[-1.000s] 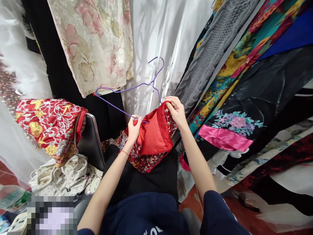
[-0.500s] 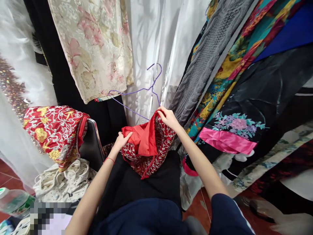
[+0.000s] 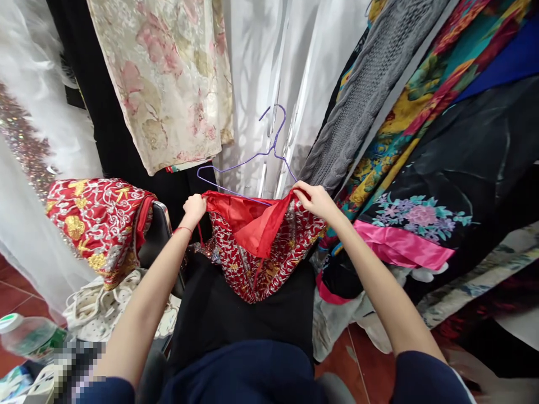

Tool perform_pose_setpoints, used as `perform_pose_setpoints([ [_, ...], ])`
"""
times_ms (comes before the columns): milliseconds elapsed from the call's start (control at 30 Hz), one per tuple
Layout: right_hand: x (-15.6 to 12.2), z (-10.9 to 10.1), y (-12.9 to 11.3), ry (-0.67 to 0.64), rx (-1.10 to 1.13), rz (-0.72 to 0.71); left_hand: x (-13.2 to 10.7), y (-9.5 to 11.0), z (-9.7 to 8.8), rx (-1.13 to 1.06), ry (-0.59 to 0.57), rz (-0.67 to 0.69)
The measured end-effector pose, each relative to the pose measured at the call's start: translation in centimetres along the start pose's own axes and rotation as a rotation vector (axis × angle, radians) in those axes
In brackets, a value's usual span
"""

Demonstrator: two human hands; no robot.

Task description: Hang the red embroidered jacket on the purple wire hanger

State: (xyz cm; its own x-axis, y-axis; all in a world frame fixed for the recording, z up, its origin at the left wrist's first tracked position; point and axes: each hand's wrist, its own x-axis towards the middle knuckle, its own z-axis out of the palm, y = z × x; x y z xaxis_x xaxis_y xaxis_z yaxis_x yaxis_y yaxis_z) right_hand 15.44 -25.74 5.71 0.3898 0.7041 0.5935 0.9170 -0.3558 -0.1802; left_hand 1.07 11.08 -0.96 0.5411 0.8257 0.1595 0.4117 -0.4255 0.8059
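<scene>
A red garment [image 3: 240,264] with silver and gold embroidery is stretched between my hands, its lower part resting over my black-clad lap. My left hand [image 3: 195,209] is closed on its upper left edge. On the upper right edge, the fingers of my right hand [image 3: 314,199] pinch the fabric; a purple wire hanger [image 3: 248,159] runs down beside them. The hanger's hook points up and its right end goes behind the garment, so whether my right fingers also touch the wire I cannot tell. Plain red lining [image 3: 252,233] shows at the opening.
Another red embroidered cloth [image 3: 99,219] drapes over a black chair back [image 3: 162,224] at left. Below it lie white dotted fabric [image 3: 90,308] and a plastic bottle [image 3: 31,336]. A floral cloth [image 3: 168,101] hangs ahead; a grey knit [image 3: 357,101] and a black embroidered garment [image 3: 458,168] hang at right.
My hands have moved apart, drawing the garment's top edge wider. The left hand has gone left and up; the right hand has shifted right. The hanger appears slightly further right.
</scene>
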Motion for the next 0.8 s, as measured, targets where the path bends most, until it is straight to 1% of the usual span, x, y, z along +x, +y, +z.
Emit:
perform_pose_setpoints([
  [67, -0.2, -0.5, 0.4, -0.019, -0.051, 0.0, 0.6, 0.7, -1.5, 0.028, -0.048, -0.046],
  [133, -0.3, -0.7, 0.7, -0.027, -0.087, -0.005, 0.8, 1.1, -2.9, 0.012, -0.086, -0.061],
  [200, -0.4, -0.9, 0.9, -0.029, -0.108, -0.011, 0.7, 1.6, -3.9, -0.043, -0.098, -0.047],
  [267, -0.5, -1.1, 1.0, -0.033, -0.122, -0.021, 0.7, 2.2, -4.4, -0.12, -0.091, -0.03],
  [400, -0.7, -1.6, 0.9, -0.041, -0.122, -0.043, 0.9, 3.4, -4.8, -0.249, -0.012, -0.029],
  [500, -0.8, -1.5, 0.8, -0.047, -0.071, -0.051, 1.1, 3.9, -4.6, -0.287, 0.049, -0.051],
  [667, -0.7, -1.1, 0.4, -0.039, 0.065, -0.106, 1.7, 4.1, -4.1, -0.257, 0.142, -0.066],
  [800, -0.3, -1.3, -0.2, -0.109, 0.044, -0.124, 2.4, 5.1, -4.7, -0.176, 0.187, -0.006],
])
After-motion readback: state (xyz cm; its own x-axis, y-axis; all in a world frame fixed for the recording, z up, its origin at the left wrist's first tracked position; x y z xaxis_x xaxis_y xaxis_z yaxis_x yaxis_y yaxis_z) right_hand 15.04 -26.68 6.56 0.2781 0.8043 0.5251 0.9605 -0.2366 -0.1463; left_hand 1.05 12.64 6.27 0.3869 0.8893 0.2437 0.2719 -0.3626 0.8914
